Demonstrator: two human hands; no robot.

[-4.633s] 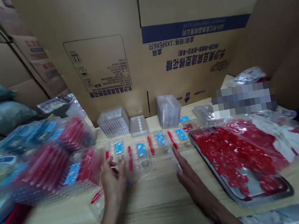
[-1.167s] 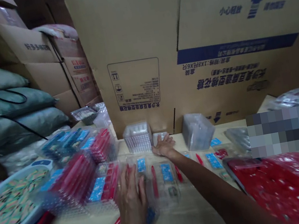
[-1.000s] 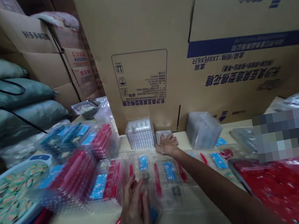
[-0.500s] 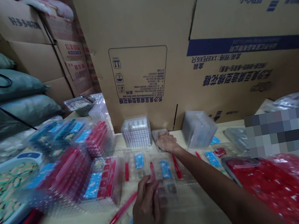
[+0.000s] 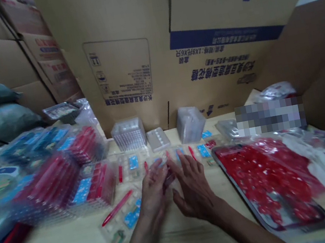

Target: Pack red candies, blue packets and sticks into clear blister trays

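At eight o'clock from the hands, we see a clear tray (image 5: 111, 230), no longer covered; the left hand (image 5: 153, 186) appears to grasp a clear plastic piece (image 5: 168, 178). The right hand (image 5: 192, 185), returned from the flat stack (image 5: 158, 139) at twelve o'clock, joins it, its grip indeterminable: we judge the handling now two-handed.

gap beside right hand (image 5: 195, 187); tray (image 5: 240, 194) beyond

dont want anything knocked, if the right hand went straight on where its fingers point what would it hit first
Probably the blue packet just past the fingertips of the right hand, if the hand is low; height is unclear. Higher up, likely the cardboard behind.
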